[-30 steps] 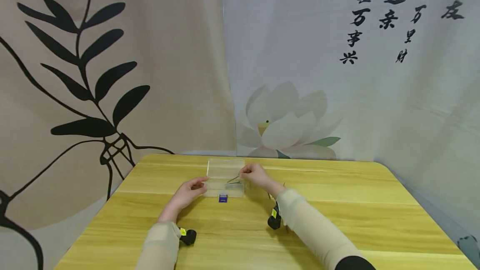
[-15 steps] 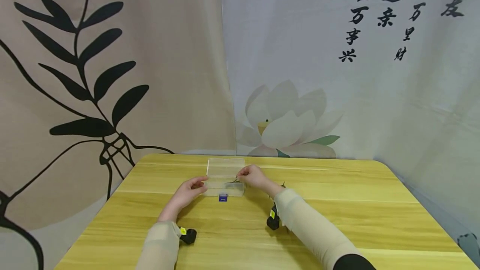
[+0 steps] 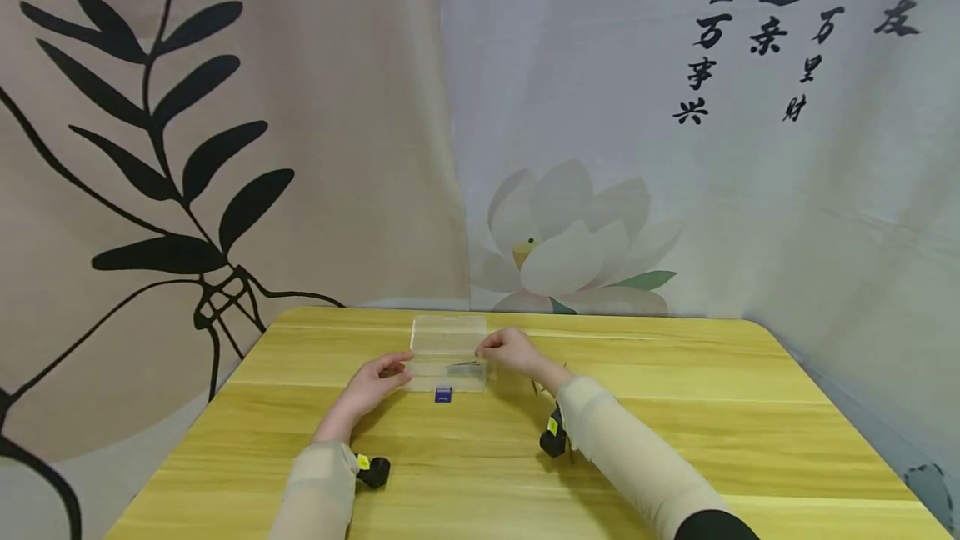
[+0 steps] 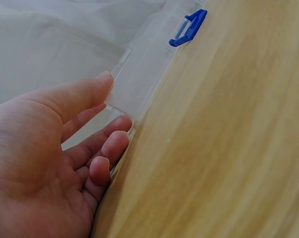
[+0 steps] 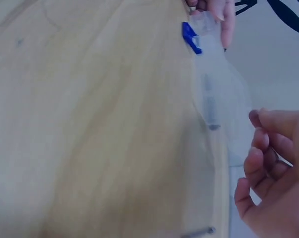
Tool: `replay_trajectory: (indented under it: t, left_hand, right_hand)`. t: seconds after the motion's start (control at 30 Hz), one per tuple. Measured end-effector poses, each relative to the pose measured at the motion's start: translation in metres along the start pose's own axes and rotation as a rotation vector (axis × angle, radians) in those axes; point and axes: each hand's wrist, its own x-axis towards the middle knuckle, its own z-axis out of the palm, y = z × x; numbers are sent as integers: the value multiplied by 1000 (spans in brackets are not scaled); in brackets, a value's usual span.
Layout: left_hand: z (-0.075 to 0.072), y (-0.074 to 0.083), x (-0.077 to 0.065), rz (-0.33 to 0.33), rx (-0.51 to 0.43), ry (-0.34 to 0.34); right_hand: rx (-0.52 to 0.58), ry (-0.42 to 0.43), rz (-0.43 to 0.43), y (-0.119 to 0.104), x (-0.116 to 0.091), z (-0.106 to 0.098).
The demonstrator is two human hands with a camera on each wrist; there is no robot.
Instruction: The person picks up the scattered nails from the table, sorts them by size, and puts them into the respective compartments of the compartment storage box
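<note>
A clear plastic box stands on the table with its clear lid tipped back. On its front is a blue latch, hanging open. My left hand holds the box's left end, thumb at the rim and fingers against the side wall. Thin dark metal pieces lie inside the box; their exact kind is too small to make out. Just over the box's right end is my right hand, fingers loosely bent. In the right wrist view, the thumb and index fingertips meet with nothing showing between them.
A thin metal piece with a round end lies on the wooden table, partly behind the right wrist in the head view. A cloth backdrop with printed leaves hangs behind the table's far edge.
My right hand has lowered a thin dark metal piece into the box and let it go, then drawn slightly to the right. The left hand stays at the box.
</note>
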Motion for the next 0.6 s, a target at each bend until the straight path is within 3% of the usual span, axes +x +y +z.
replay_trajectory:
  t: [0.3, 0.6]
  left_hand:
    - [0, 0, 0, 17, 14, -8]
    - [-1, 2, -2, 33, 12, -25]
  right_hand:
    - [99, -74, 13, 7, -32, -37]
    - [167, -209, 10, 38, -70, -68]
